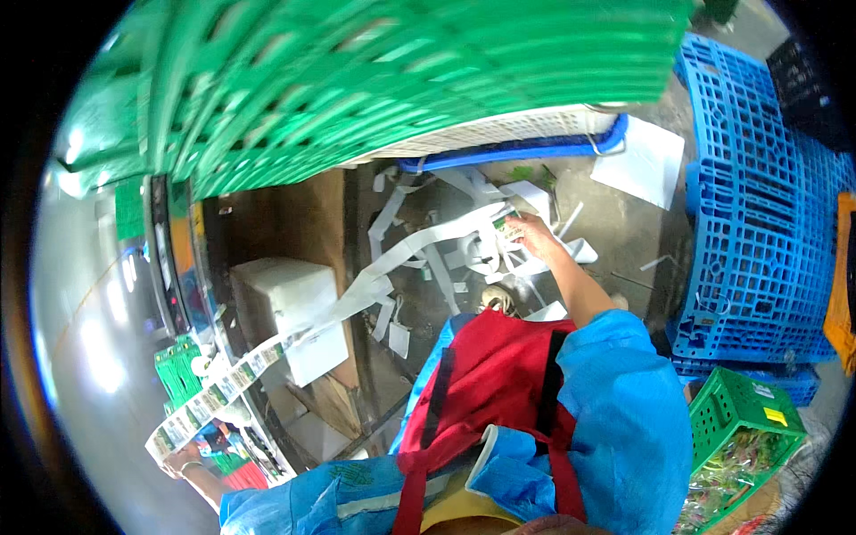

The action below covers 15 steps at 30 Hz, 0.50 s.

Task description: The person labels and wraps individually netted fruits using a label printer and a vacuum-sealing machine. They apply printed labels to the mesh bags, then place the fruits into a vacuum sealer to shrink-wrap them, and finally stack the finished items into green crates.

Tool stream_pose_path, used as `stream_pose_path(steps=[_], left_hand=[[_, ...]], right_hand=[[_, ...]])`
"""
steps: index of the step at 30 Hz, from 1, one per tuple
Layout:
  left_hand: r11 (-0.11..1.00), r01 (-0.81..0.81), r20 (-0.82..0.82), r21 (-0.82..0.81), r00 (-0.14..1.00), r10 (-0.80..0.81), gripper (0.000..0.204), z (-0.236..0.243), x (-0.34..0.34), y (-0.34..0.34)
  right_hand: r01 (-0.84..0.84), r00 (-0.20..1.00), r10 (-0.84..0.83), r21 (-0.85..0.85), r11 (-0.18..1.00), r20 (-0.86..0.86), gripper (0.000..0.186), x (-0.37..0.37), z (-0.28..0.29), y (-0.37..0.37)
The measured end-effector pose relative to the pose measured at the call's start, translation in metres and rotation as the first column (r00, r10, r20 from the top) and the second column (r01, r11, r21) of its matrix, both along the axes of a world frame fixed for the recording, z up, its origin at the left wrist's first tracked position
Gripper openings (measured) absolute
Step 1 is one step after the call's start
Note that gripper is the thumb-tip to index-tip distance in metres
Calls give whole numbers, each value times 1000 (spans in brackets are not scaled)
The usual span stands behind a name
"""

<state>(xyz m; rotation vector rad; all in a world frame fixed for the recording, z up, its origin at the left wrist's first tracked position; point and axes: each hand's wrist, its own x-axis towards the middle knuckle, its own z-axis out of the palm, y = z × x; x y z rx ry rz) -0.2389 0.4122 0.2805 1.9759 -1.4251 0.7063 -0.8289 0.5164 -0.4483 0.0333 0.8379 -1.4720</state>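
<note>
A long strip of labels (pixel 214 397) stretches between my two hands. Printed labels run along its left part, while the part toward the right looks like plain white backing paper. At the lower left, my left hand (pixel 185 461) pinches the strip's printed end. My right hand (pixel 532 235) is out in front of me with its fingers closed on the strip's other end, where a small piece with green print shows. Loose white paper strips (pixel 443 272) hang and lie below my right hand, over the floor.
Green plastic crates (pixel 401 80) fill the top, above a white crate (pixel 508 127) with a blue rim. A white box (pixel 283 290) sits by a wooden stand (pixel 343 223). Blue pallets (pixel 758 232) stand at right, near a green crate (pixel 727 410) of bagged greens. A white sheet (pixel 642 162) lies on the floor.
</note>
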Motion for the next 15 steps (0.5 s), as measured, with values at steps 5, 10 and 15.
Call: stream_pose_path(steps=[5,10,15], left_hand=[[983,-181,-65,-12,982,180,23,33,93,58],[930,-363,-105,62,924,367,23,22,155,106],[852,-507,-109,129,847,521,23,2,182,170]], right_hand=[[-371,855,418,202,907,-306,31,50,31,-24],[-388,895,433,289,876,-111,31,75,46,-37],[-306,949,249,378,874,192,34,115,48,-75]])
